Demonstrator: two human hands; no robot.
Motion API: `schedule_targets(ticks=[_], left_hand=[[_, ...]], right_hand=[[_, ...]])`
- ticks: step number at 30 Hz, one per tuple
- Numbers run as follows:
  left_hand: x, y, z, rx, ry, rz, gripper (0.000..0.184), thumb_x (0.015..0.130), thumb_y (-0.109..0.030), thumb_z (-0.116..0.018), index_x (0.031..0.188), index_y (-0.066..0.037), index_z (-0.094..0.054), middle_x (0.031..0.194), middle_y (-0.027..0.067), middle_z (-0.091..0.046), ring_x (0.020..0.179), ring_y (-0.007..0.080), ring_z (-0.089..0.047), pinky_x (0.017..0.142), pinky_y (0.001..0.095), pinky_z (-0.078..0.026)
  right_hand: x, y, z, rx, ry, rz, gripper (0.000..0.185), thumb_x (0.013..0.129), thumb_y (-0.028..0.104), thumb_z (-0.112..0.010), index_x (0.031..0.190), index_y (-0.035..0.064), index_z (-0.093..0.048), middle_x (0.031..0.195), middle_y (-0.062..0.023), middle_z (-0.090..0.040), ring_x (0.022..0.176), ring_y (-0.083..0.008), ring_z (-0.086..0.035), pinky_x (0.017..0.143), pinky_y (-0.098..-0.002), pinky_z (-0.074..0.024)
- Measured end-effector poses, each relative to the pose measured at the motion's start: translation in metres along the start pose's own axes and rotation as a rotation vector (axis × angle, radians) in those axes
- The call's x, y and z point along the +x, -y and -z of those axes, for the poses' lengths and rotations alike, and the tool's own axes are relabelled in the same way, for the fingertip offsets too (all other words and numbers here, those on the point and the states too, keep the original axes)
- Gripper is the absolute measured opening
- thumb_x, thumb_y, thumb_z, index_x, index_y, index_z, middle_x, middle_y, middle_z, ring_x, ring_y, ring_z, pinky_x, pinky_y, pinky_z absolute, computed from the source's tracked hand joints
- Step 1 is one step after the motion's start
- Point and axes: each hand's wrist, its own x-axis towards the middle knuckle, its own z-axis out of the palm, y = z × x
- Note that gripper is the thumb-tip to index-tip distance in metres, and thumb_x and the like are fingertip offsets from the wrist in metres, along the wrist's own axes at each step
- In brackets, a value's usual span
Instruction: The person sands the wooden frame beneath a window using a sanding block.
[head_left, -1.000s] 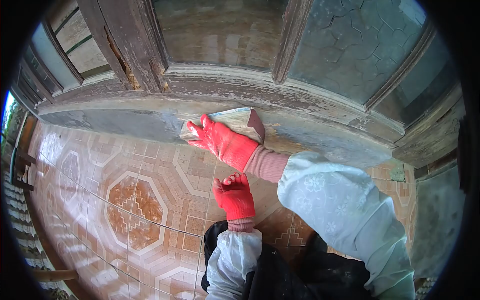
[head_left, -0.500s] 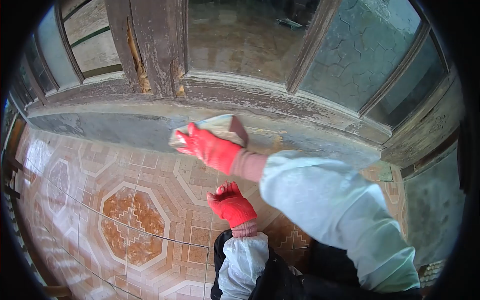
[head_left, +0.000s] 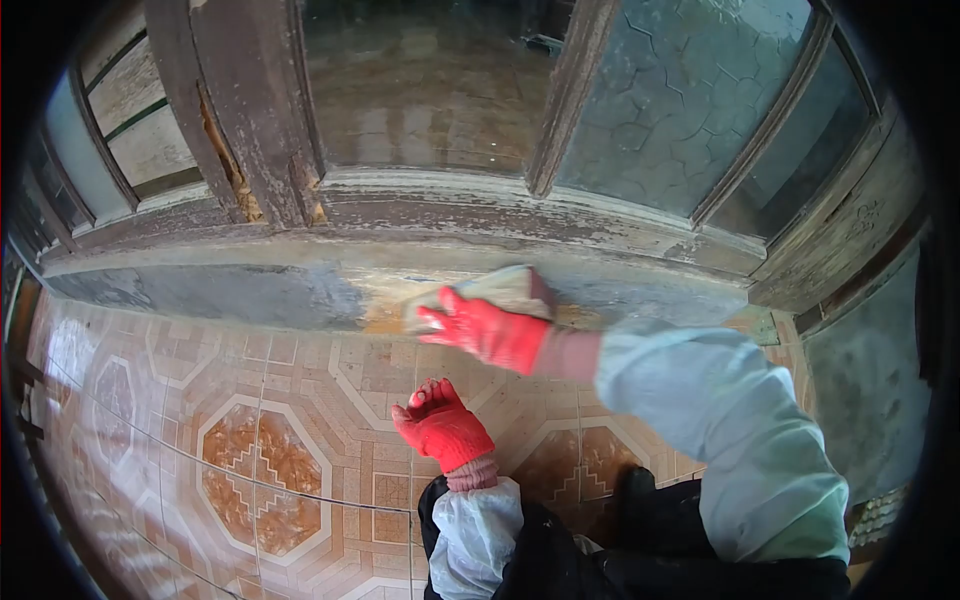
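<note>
My right hand (head_left: 490,330), in a red glove, is closed over a folded beige sheet (head_left: 526,288) with a reddish-brown end and presses it on the low sill (head_left: 210,288). Motion blurs its fingers, and the hand covers part of the sheet; its exact kind is unclear. Yellowish worn patches show on the sill around it. My left hand (head_left: 443,425), in a red glove with bare fingertips, is held above the tiled floor near my knee. Its fingers are curled in, with nothing seen in them.
Above the sill stands a weathered wooden frame (head_left: 430,215) with peeling paint and glass panes (head_left: 655,110). One post (head_left: 228,160) has splintered wood. Patterned tiles (head_left: 265,480) cover the floor. A grey wall (head_left: 865,390) stands at the right.
My right hand has moved right along the sill with the sheet, uncovering a yellowish patch at its left. My left hand stays curled. The view has shifted somewhat.
</note>
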Motion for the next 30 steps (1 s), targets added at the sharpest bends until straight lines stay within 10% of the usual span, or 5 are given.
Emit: schedule_targets(ticks=[4, 12, 19, 25, 30], left_hand=[[0.008, -0.004, 0.017, 0.068, 0.128, -0.007, 0.044, 0.094, -0.044, -0.045, 0.072, -0.007, -0.056, 0.074, 0.0055, -0.057, 0.074, 0.0207, -0.055, 0.073, 0.0353, -0.049], [-0.009, 0.017, -0.021, 0.928, 0.218, -0.352, 0.050, 0.097, -0.032, -0.044, 0.135, 0.001, -0.043, 0.142, 0.0177, -0.041, 0.132, 0.0261, -0.038, 0.107, 0.0376, -0.033], [0.032, 0.099, -0.025, 1.927, 0.632, -1.150, 0.059, 0.101, -0.031, -0.036, 0.145, 0.005, -0.020, 0.151, 0.0267, -0.019, 0.140, 0.0360, -0.019, 0.115, 0.0439, -0.016], [0.034, 0.089, -0.021, 2.206, 0.643, -1.341, 0.046, 0.099, -0.014, -0.040, 0.139, 0.005, -0.027, 0.149, 0.0311, -0.016, 0.141, 0.0435, -0.012, 0.115, 0.0503, -0.013], [0.015, 0.087, -0.025, 1.990, 0.651, -1.123, 0.059, 0.099, -0.030, -0.040, 0.145, 0.004, -0.023, 0.152, 0.0247, -0.018, 0.136, 0.0462, -0.018, 0.112, 0.0516, -0.016]], right_hand=[[0.158, -0.038, 0.018, 0.806, 0.094, 0.030, 0.064, 0.095, 0.020, -0.041, 0.152, 0.0202, -0.011, 0.151, -0.0177, -0.026, 0.120, -0.0394, -0.047, 0.102, -0.0522, -0.0371], [-0.152, 0.003, -0.021, -0.033, 0.020, 0.034, 0.037, 0.099, 0.015, -0.039, 0.136, 0.0131, -0.035, 0.128, -0.0057, -0.051, 0.125, -0.0191, -0.045, 0.117, -0.0435, -0.0239], [-0.209, 0.004, -0.009, 0.838, 0.311, 0.019, 0.060, 0.094, 0.013, -0.042, 0.149, 0.0248, -0.021, 0.131, -0.0107, -0.045, 0.117, -0.0327, -0.046, 0.105, -0.0431, -0.0403], [-0.206, 0.033, -0.023, -0.012, 0.136, -0.057, 0.073, 0.088, 0.016, -0.058, 0.149, 0.0263, -0.020, 0.130, -0.0082, -0.045, 0.121, -0.0280, -0.043, 0.099, -0.0423, -0.0457], [-0.383, 0.069, -0.019, 1.041, 0.349, -0.582, 0.061, 0.077, 0.038, -0.070, 0.133, 0.0285, -0.048, 0.115, -0.0079, -0.051, 0.104, -0.0255, -0.053, 0.063, -0.0339, -0.0483]])
